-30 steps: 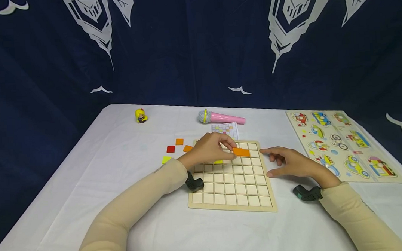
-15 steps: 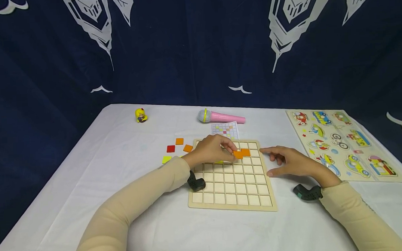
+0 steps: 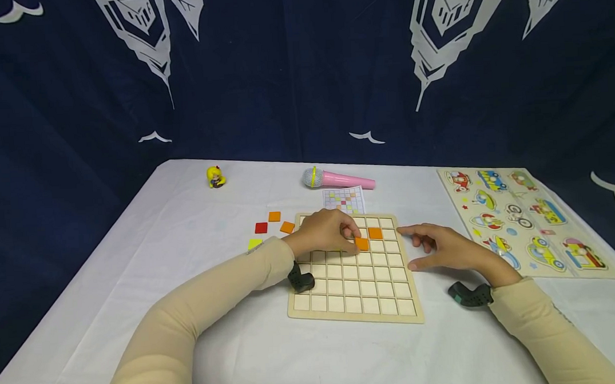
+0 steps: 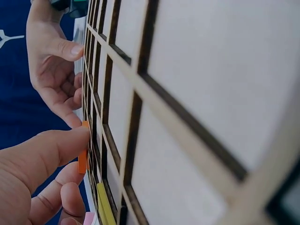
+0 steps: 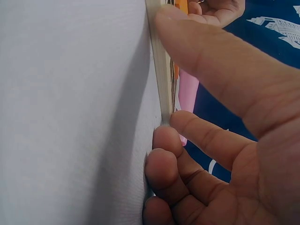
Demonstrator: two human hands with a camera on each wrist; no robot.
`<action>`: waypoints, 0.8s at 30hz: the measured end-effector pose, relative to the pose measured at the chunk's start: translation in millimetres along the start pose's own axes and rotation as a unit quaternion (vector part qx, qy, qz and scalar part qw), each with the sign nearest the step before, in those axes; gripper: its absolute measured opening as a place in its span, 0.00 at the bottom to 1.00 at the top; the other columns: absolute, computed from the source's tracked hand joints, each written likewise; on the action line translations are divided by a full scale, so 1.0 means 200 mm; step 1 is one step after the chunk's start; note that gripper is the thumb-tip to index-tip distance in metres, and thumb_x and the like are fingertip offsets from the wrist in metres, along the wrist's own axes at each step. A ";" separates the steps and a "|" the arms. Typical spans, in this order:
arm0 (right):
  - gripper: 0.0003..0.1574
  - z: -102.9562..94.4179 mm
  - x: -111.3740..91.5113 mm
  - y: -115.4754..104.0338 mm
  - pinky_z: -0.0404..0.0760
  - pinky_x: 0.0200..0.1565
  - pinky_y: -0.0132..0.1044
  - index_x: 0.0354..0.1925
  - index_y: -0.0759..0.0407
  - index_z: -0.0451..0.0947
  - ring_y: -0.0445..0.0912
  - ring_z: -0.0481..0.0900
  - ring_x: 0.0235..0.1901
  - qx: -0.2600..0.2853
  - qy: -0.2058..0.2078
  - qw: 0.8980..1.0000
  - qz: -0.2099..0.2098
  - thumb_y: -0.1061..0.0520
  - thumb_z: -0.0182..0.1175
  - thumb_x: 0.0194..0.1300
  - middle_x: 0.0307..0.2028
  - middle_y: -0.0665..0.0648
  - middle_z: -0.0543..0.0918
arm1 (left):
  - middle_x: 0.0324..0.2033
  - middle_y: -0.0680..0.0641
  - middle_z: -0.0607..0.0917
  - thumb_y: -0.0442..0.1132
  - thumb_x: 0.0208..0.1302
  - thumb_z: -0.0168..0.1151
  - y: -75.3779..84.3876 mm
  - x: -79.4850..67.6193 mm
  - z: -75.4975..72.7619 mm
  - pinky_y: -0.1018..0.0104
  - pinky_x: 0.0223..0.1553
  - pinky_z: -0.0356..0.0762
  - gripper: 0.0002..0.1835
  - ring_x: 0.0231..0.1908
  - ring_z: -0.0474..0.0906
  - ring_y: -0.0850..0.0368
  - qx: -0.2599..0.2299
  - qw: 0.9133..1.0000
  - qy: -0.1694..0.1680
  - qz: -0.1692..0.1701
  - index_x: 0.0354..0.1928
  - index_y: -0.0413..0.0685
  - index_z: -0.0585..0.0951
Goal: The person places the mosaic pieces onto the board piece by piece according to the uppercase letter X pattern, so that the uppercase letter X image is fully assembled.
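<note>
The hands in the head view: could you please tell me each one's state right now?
Left hand: closed, pinching an orange tile at the board.
Right hand: open, touching the board's edge.

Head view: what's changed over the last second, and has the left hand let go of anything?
The left hand has carried its pinched orange tile toward the person and slightly left, now clear of the other orange tile in view. Nothing was released. That other tile, the board and right hand stayed put.
</note>
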State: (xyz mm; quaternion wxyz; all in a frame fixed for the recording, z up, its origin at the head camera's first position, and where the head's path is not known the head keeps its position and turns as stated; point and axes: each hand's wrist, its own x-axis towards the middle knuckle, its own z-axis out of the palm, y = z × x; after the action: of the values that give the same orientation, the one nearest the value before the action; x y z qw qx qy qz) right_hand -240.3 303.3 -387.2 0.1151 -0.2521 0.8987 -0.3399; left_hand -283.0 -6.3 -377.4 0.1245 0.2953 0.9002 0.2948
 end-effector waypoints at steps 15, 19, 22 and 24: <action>0.48 0.00 0.00 0.00 0.71 0.39 0.35 0.72 0.74 0.72 0.43 0.70 0.37 -0.003 0.000 1.000 -0.001 0.57 0.82 0.61 0.42 0.54 0.75 | 0.28 0.62 0.82 0.46 0.61 0.82 0.00 0.00 -0.01 0.67 0.35 0.71 0.13 0.32 0.76 0.64 -0.009 1.000 -0.018 -0.011 0.47 0.59 0.92; 0.49 0.00 0.00 0.00 0.71 0.39 0.35 0.72 0.74 0.72 0.44 0.70 0.37 -0.001 0.000 1.000 -0.002 0.57 0.81 0.61 0.42 0.54 0.74 | 0.26 0.62 0.81 0.42 0.63 0.79 0.00 -0.01 -0.01 0.67 0.32 0.69 0.08 0.30 0.75 0.64 -0.003 1.000 -0.003 -0.018 0.43 0.58 0.92; 0.49 0.00 0.00 0.00 0.70 0.39 0.35 0.72 0.75 0.72 0.44 0.70 0.37 -0.001 -0.001 1.000 -0.002 0.57 0.81 0.61 0.42 0.54 0.74 | 0.25 0.62 0.79 0.41 0.63 0.78 0.01 -0.01 -0.02 0.68 0.30 0.66 0.05 0.28 0.72 0.64 0.010 1.000 0.003 -0.029 0.40 0.58 0.91; 0.48 0.00 0.00 0.00 0.70 0.39 0.35 0.72 0.74 0.72 0.44 0.70 0.37 -0.002 0.000 1.000 -0.001 0.57 0.82 0.61 0.42 0.54 0.74 | 0.24 0.61 0.78 0.42 0.63 0.79 0.02 -0.01 -0.02 0.68 0.30 0.66 0.05 0.27 0.72 0.64 0.019 0.999 0.003 -0.034 0.39 0.58 0.91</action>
State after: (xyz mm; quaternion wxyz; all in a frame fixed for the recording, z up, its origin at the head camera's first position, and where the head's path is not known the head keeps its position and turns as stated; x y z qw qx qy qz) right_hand -240.2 302.9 -386.9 0.1142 -0.2531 0.8993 -0.3378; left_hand -280.6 -6.3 -372.1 0.1260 0.2658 0.9155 0.2744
